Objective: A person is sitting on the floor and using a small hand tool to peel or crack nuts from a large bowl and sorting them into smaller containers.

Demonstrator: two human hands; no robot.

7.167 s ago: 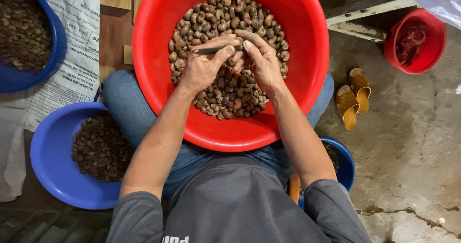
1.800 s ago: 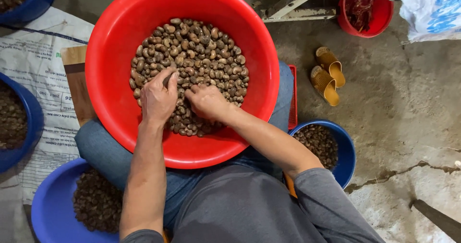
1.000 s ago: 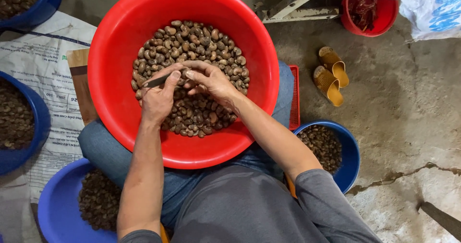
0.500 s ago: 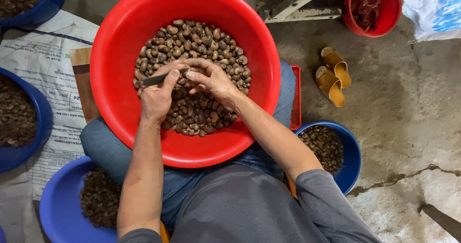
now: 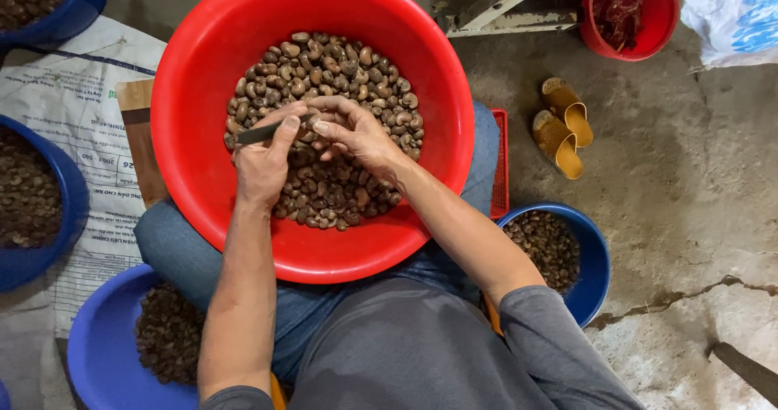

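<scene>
A large red basin rests on my lap, filled with several brown nuts. My left hand grips a small dark knife, blade pointing right. My right hand pinches one nut at the knife's tip, both hands meeting above the heap. The nut itself is mostly hidden by my fingers.
Blue bowls with dark nuts or shells sit at lower left, left, top left and lower right. A printed sack lies on the left. Yellow sandals, a small red tub and a white bag lie on the concrete floor.
My right hand lifted out of the nut heap with a nut and came up to meet the knife in my left hand. The view shifted slightly.
</scene>
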